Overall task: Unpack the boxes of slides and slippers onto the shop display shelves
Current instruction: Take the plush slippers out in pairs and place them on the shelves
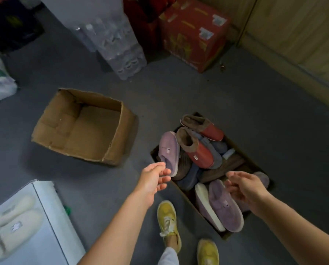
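Observation:
A low cardboard box (234,144) on the grey floor holds several fluffy slippers: purple ones (168,150) (224,205), red ones with brown lining (200,148), brown and blue ones. My left hand (154,178) hovers at the box's left edge, fingers loosely curled, just short of the heel of the upright purple slipper, holding nothing. My right hand (244,186) hangs over the near purple pair, fingers relaxed and empty. A pair of cream slippers (14,224) lies on a white shelf surface (51,207) at lower left.
An open cardboard box (83,127), nothing inside, stands left of the slipper box. Shrink-wrapped bottles (118,41) and a red carton (194,33) stand at the back. Wooden panelling (293,35) runs along the right. My feet in yellow shoes (167,219) stand just before the box.

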Motion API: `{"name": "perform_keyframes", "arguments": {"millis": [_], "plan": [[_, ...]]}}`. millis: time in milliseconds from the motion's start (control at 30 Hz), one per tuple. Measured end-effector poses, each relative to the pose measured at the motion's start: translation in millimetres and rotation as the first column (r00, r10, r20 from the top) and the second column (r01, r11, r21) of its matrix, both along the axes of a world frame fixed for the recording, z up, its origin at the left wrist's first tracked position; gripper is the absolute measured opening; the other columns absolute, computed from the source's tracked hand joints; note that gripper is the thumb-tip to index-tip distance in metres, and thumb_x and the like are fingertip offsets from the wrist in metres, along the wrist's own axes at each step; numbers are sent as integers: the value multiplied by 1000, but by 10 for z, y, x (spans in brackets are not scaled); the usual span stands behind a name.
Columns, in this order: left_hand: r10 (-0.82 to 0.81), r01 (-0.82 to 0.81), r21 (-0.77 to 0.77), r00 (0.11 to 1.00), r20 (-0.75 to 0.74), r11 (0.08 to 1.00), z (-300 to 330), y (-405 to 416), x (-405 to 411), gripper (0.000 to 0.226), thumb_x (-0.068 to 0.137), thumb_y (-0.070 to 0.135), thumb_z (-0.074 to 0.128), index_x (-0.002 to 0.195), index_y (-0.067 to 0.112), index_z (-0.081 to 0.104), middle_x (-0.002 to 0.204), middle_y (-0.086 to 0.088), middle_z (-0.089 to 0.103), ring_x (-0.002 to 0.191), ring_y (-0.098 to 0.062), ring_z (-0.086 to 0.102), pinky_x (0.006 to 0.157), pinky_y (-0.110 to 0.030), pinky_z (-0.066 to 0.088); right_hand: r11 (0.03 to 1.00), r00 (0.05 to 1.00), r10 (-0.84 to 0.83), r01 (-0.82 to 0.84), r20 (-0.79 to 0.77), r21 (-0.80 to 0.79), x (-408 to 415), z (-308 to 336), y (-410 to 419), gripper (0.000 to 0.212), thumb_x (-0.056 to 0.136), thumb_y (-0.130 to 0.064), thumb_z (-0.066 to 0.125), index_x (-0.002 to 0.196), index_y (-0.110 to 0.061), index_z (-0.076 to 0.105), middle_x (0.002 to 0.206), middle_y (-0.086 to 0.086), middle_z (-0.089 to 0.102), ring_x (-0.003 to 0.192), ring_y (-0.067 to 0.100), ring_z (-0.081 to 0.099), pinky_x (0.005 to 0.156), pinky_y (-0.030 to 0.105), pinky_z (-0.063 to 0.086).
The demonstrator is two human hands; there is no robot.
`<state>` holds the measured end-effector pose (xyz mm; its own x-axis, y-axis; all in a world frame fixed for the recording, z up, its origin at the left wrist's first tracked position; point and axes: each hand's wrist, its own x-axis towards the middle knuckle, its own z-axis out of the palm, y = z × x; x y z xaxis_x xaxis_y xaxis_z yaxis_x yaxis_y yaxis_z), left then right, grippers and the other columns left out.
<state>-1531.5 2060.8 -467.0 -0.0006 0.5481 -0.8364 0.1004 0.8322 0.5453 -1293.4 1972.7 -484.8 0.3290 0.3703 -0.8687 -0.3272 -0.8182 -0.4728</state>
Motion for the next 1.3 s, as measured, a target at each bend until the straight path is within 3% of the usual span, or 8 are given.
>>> {"name": "perform_keyframes", "arguments": {"millis": [267, 467, 633, 800, 933, 1067, 1200, 1300], "plan": [[-76, 77, -93, 997, 19, 993, -1050, 525, 103, 16, 101, 15, 49, 114, 15, 59, 88, -5, 67, 65, -13, 59, 57, -23, 44, 991, 986, 132, -127, 99, -49, -231, -863, 614, 13, 98, -10, 51, 95, -5, 63, 78, 14, 60, 62, 21, 54, 55, 29, 42], [-92, 104, -147, 992, 90, 984, -1587, 763, 467, 30, 98, 11, 56, 127, 12, 52, 93, -5, 66, 70, -14, 62, 60, -25, 47, 976, 940, 218, -207, 262, -68, 146, -1357, 1098, 11, 96, -9, 51, 95, -4, 61, 64, 10, 56, 54, 22, 54, 47, 27, 46], [-65, 71, -187, 997, 42, 980, -2074, 817, 718, 55, 95, 18, 63, 145, 17, 38, 109, -1, 60, 96, -18, 61, 68, -28, 52, 952, 897, 305, -282, 320, -119, 523, -1793, 1401, 17, 97, -17, 47, 111, -11, 57, 84, 13, 60, 76, 29, 63, 63, 39, 59], [-77, 91, -164, 993, 87, 982, -2509, 697, 956, 91, 81, 7, 77, 152, 22, 22, 133, 2, 44, 124, -24, 51, 94, -34, 45, 906, 826, 417, -412, 380, -99, 898, -2295, 1720, 33, 93, -17, 49, 126, -17, 51, 118, 14, 59, 101, 35, 61, 83, 49, 56], [-4, 13, -126, 997, 71, 992, -2872, 482, 1198, 85, 70, 22, 87, 139, 27, 37, 135, 10, 53, 121, -16, 53, 89, -37, 42, 803, 719, 570, -589, 397, -87, 1118, -2581, 2000, 43, 97, -16, 48, 139, -8, 43, 137, 14, 50, 121, 32, 52, 95, 31, 43], [170, -165, -76, 983, 71, 983, -3107, 347, 1448, 83, 67, 30, 87, 136, 26, 40, 132, 7, 58, 117, -15, 57, 88, -34, 43, 718, 659, 667, -692, 346, -67, 1264, -2842, 2247, 54, 100, -24, 47, 149, -9, 29, 150, 15, 37, 132, 31, 43, 105, 34, 38], [277, -276, -30, 958, 69, 961, -3181, 284, 1656, 118, 41, 52, 95, 142, 19, 43, 131, 0, 63, 111, -15, 64, 99, -38, 51, 777, 751, 624, -626, 216, -69, 1346, -3069, 2359, 51, 99, -47, 41, 128, -6, 51, 125, 17, 55, 106, 30, 55, 92, 38, 47], [356, -356, -15, 934, 22, 934, -3189, 233, 1739, 63, 60, 42, 90, 113, 22, 63, 111, 1, 71, 101, -16, 67, 97, -35, 51, 731, 730, 683, -680, 41, -58, 1463, -3126, 2296, 58, 90, -58, 50, 124, -11, 54, 121, 6, 57, 110, 25, 55, 94, 31, 44]]}}
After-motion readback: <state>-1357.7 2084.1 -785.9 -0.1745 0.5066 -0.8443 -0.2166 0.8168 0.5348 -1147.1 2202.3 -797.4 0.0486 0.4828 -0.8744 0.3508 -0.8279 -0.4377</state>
